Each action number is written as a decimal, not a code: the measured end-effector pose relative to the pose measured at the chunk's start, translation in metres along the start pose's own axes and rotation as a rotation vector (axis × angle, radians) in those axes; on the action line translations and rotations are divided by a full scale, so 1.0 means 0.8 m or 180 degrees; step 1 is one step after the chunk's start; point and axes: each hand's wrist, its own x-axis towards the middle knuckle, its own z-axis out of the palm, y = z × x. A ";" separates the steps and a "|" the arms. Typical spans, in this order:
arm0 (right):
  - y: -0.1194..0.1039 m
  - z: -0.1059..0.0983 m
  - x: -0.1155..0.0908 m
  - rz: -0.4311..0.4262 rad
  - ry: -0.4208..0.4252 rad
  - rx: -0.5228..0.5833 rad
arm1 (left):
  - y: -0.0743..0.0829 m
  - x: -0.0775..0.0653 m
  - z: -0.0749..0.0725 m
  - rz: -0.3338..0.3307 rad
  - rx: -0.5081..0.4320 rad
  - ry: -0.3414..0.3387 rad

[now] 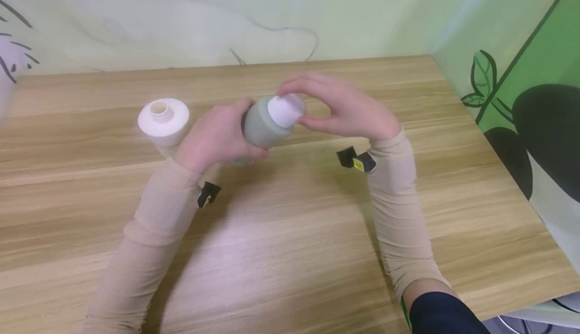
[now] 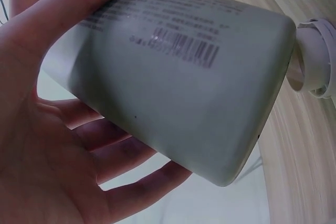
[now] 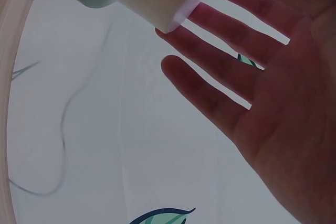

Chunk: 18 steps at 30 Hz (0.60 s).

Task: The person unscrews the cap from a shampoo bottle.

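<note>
The tabletop (image 1: 290, 233) meets the pale painted wall (image 1: 272, 16) along its back edge, and its right edge slants away well apart from the right hand (image 1: 340, 106). Bare wood grain stretches between the two forearms and on to the right, while on the left a white funnel-shaped piece (image 1: 151, 119) stands with its narrow neck up, near the left hand (image 1: 215, 135); in the head view that wrist partly covers it. The grey-green bottle (image 1: 263, 127) is tilted between the hands, over the back half of the wood, its capped end pointing right. The left fingers are wrapped round the bottle's body, thumb on the near side. The right hand reaches in from the right with its wrist bent inward, index finger and thumb pinching the white cap (image 1: 285, 111), the little finger stretched out apart from it.
</note>
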 end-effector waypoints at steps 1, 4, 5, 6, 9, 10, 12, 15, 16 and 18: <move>-0.001 0.000 0.000 0.0000 -0.0003 -0.0004 | 0.000 0.000 -0.001 -0.0007 -0.0008 -0.0006; -0.003 0.000 0.001 0.0031 0.0001 0.0065 | 0.001 -0.003 -0.003 -0.0023 -0.0045 -0.0017; -0.004 0.000 0.003 0.0030 0.0020 0.0107 | 0.001 -0.004 -0.004 -0.0030 -0.0065 -0.0011; -0.004 0.001 0.005 0.0029 0.0055 0.0147 | 0.000 -0.005 -0.005 -0.0041 -0.0090 -0.0008; -0.004 0.003 0.012 0.0008 0.0249 0.0193 | -0.001 -0.010 -0.010 -0.0066 -0.0139 0.0014; -0.004 0.004 0.014 0.0010 0.0325 0.0175 | -0.001 -0.011 -0.011 -0.0073 -0.0148 0.0019; -0.005 0.005 0.016 0.0066 0.0454 0.0134 | -0.002 -0.012 -0.013 -0.0079 -0.0162 0.0018; -0.006 0.005 0.017 0.0181 0.0537 0.0101 | -0.002 -0.013 -0.015 -0.0078 -0.0191 0.0010; -0.006 0.005 0.017 0.0210 0.0533 0.0093 | -0.002 -0.013 -0.015 -0.0076 -0.0197 0.0008; -0.005 0.005 0.016 0.0254 0.0494 0.0106 | -0.001 -0.013 -0.016 -0.0070 -0.0209 0.0007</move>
